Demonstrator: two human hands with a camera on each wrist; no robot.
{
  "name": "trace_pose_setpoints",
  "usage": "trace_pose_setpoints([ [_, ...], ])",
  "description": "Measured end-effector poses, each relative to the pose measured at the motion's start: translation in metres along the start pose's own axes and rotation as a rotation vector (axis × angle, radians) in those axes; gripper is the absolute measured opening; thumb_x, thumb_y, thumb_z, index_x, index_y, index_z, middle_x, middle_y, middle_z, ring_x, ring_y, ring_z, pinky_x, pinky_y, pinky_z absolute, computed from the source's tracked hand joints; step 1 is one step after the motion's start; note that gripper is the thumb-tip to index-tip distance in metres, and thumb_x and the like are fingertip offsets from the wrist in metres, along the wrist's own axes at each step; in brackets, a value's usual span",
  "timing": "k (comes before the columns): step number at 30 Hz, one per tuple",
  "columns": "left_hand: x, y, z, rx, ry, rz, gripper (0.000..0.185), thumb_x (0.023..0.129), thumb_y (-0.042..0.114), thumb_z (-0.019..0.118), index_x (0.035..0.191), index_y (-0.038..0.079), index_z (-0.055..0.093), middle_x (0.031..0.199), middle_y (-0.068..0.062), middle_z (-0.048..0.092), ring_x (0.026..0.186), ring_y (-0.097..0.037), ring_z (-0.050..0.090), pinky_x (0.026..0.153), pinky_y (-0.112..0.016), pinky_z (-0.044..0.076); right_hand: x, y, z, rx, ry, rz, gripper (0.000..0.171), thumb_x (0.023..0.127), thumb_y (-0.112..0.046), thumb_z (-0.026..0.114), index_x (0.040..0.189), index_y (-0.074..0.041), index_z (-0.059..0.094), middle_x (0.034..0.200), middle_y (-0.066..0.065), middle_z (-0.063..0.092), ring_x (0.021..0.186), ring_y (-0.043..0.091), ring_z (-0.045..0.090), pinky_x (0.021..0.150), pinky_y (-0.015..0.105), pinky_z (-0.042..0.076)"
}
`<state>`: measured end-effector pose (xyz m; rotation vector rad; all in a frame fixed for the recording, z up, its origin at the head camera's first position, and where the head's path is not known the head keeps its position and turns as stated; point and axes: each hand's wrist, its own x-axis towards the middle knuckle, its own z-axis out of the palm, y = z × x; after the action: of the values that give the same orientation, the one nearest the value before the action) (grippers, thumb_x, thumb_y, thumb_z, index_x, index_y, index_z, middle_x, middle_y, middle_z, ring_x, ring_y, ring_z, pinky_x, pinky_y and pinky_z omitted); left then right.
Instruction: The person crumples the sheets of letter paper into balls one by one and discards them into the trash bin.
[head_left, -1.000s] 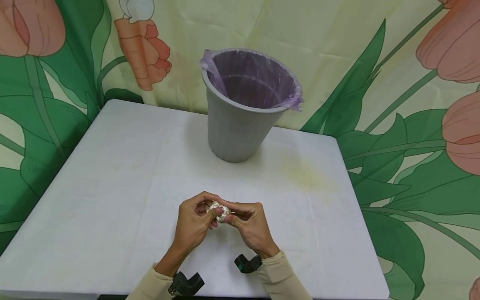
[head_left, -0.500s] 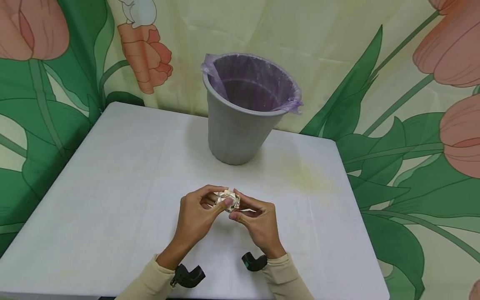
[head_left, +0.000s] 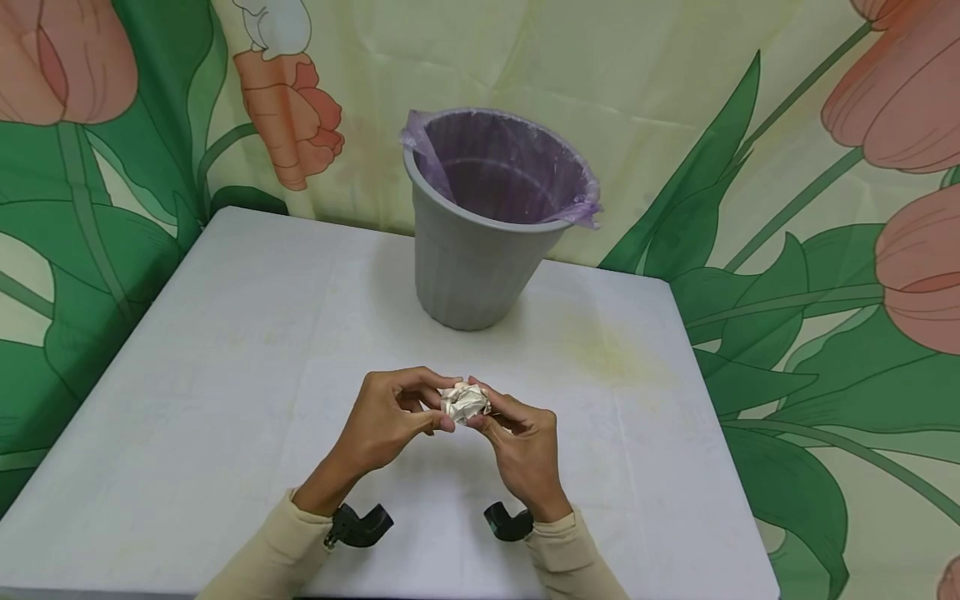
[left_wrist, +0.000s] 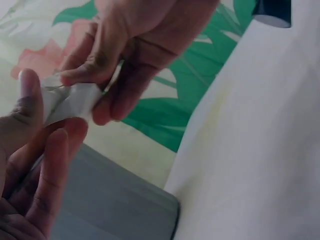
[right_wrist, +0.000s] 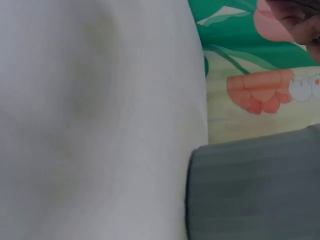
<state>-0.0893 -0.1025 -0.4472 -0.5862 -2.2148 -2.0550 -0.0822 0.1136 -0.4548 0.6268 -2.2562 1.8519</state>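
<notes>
While left hand point(head_left: 390, 417) and right hand point(head_left: 521, 442) pinch it above surface point(head_left: 225, 333), crumpled off-white paper ball point(head_left: 465, 402) shows creased folds.

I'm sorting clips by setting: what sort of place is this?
Probably a staged indoor setup: a white-covered table, a floral printed backdrop and a lined grey bin; both hands hold a crumpled paper ball.
</notes>
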Motion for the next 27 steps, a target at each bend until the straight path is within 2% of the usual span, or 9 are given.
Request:
trace_pose_setpoints([
  [4,-0.004,-0.004,0.005,-0.006,0.051,0.027,0.035,0.079,0.007,0.092,0.111,0.006,0.078,0.087,-0.009,0.08,0.062,-0.015,0.074,0.055,-0.035,0.063,0.0,-0.002,0.002,-0.063,-0.002,-0.065,0.042,0.091,-0.002,0.079,0.132,-0.003,0.074,0.11,0.016,0.081,0.099,0.012,0.077,0.084,0.024,0.064],
  [7,-0.006,-0.006,0.01,-0.009,0.07,0.033,0.029,0.082,0.006,0.09,0.107,0.007,0.076,0.091,-0.011,0.079,0.063,-0.014,0.073,0.054,-0.035,0.062,0.001,-0.004,0.002,-0.066,-0.003,-0.099,0.039,0.091,0.0,0.079,0.129,-0.001,0.075,0.099,0.016,0.08,0.092,0.009,0.075,0.08,0.021,0.062],
  [11,-0.009,-0.007,0.017,-0.041,0.091,0.038,0.02,0.087,-0.003,0.084,0.1,0.006,0.073,0.096,-0.014,0.079,0.065,-0.013,0.075,0.052,-0.035,0.062,0.001,-0.004,0.001,-0.055,-0.012,-0.12,0.037,0.089,0.003,0.079,0.126,0.0,0.077,0.092,0.015,0.079,0.088,0.005,0.072,0.077,0.02,0.061],
  [16,-0.009,-0.009,0.024,-0.088,0.111,0.072,0.016,0.091,-0.008,0.079,0.099,0.003,0.071,0.088,-0.015,0.076,0.065,-0.018,0.075,0.05,-0.035,0.061,0.004,-0.004,-0.001,-0.005,-0.011,-0.114,0.034,0.088,0.005,0.079,0.121,0.003,0.078,0.087,0.017,0.077,0.084,0.002,0.069,0.075,0.019,0.06],
  [19,-0.007,-0.01,0.027,-0.111,0.133,0.088,0.014,0.09,-0.005,0.079,0.097,0.002,0.07,0.086,-0.016,0.075,0.06,-0.023,0.071,0.049,-0.034,0.06,0.006,-0.003,0.001,0.016,0.001,-0.117,0.03,0.088,0.004,0.079,0.119,0.005,0.078,0.089,0.021,0.078,0.084,0.003,0.07,0.074,0.02,0.061],
  [23,-0.002,-0.012,0.029,-0.117,0.162,0.098,0.011,0.09,-0.001,0.08,0.095,0.0,0.069,0.087,-0.017,0.074,0.055,-0.021,0.066,0.048,-0.033,0.059,0.009,0.0,0.002,0.026,0.005,-0.105,0.03,0.09,0.004,0.079,0.12,0.006,0.077,0.103,0.026,0.079,0.093,0.007,0.076,0.08,0.024,0.064],
  [27,0.0,-0.014,0.025,-0.129,0.161,0.045,0.011,0.092,0.003,0.079,0.098,0.0,0.07,0.084,-0.016,0.071,0.055,-0.013,0.063,0.047,-0.031,0.057,0.008,0.003,0.0,0.012,-0.059,-0.073,0.044,0.087,0.005,0.083,0.13,0.004,0.074,0.118,0.025,0.078,0.104,0.01,0.077,0.084,0.028,0.065],
])
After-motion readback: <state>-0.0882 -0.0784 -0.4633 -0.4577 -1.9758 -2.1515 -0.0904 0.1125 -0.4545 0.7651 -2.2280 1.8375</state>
